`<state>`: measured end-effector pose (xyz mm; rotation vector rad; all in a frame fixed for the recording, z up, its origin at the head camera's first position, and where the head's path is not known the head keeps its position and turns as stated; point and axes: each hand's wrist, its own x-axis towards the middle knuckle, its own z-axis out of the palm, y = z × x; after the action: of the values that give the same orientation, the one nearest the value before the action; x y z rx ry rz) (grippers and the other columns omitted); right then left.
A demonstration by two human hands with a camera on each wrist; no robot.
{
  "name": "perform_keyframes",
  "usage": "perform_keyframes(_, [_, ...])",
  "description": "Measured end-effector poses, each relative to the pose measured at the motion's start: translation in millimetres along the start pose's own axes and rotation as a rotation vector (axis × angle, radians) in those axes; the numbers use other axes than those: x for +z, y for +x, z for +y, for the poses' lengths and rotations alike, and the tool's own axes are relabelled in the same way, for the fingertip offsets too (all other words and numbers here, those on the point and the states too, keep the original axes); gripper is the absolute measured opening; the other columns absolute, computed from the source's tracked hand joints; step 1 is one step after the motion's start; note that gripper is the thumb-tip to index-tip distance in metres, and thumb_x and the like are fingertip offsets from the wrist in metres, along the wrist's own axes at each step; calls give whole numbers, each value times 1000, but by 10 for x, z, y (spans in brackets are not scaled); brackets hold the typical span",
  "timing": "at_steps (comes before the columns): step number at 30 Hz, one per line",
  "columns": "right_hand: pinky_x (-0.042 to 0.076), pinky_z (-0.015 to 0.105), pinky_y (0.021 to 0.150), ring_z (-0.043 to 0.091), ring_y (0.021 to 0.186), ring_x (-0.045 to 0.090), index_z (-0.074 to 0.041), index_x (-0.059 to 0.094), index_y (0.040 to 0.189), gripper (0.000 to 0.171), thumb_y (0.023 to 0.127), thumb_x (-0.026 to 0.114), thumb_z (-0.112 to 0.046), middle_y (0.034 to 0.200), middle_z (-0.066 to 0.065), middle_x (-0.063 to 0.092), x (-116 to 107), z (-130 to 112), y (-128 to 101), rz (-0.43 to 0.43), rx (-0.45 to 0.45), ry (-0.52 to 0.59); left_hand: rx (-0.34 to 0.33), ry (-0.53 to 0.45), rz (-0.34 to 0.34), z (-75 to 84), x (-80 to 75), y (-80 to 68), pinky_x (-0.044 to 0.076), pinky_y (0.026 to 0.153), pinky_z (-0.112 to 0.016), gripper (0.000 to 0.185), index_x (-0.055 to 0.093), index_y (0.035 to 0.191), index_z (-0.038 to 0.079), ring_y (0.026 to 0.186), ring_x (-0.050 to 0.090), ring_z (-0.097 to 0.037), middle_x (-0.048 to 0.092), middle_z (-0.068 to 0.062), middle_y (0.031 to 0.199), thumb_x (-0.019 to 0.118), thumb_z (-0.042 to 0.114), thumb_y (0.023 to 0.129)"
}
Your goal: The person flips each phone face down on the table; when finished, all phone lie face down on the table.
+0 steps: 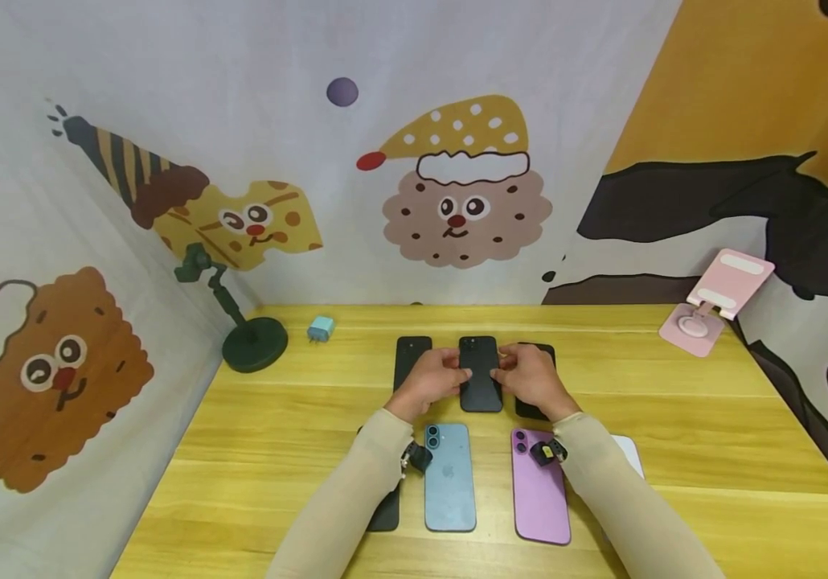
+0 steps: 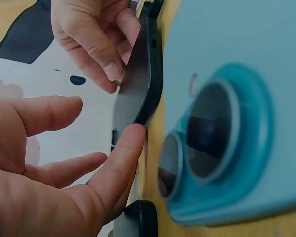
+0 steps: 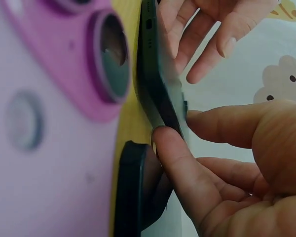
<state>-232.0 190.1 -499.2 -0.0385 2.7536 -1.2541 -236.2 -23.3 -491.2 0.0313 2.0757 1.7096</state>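
1. Close to the person, a blue phone [image 1: 449, 476] and a pink phone [image 1: 540, 486] lie face down on the yellow wooden bench [image 1: 711, 450].
2. A black phone [image 1: 387, 511] pokes out from under the left sleeve, and a white thing [image 1: 629, 452] peeks out by the right sleeve. I cannot tell what the white thing is.
3. A bit farther on, both hands hold the middle black phone [image 1: 480, 371], one on each side.
4. The left hand [image 1: 430, 382] pinches its left edge. In the left wrist view the thumb [image 2: 123, 163] presses on the phone's near corner.
5. The right hand [image 1: 530, 378] pinches its right edge. In the right wrist view the thumb [image 3: 175, 163] sits on the phone's edge.
6. The hands are near each other but do not touch. Only the phone is between them.
7. Another dark phone [image 1: 410, 358] lies just to its left, and one more dark phone [image 1: 539, 354] lies partly under the right hand.
8. Farther back on the left are a small blue plug [image 1: 321, 328] and a green stand [image 1: 243, 322] with a round foot.
9. Far on the right is a pink phone holder [image 1: 716, 299].
10. Behind it all hangs a cloth with cookie faces [image 1: 466, 189].
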Motion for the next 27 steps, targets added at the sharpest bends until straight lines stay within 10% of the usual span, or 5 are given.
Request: perform_keyframes(27, [61,51,91,31,107,73,-4,64,142,46,103,71,-27,121,15,75,-354,46,-222,53,-165,-25,132,71,-25,145,208,-33,61,93,-39,47,61,146,5,108,67,-21,64,-9,128,71,21,103])
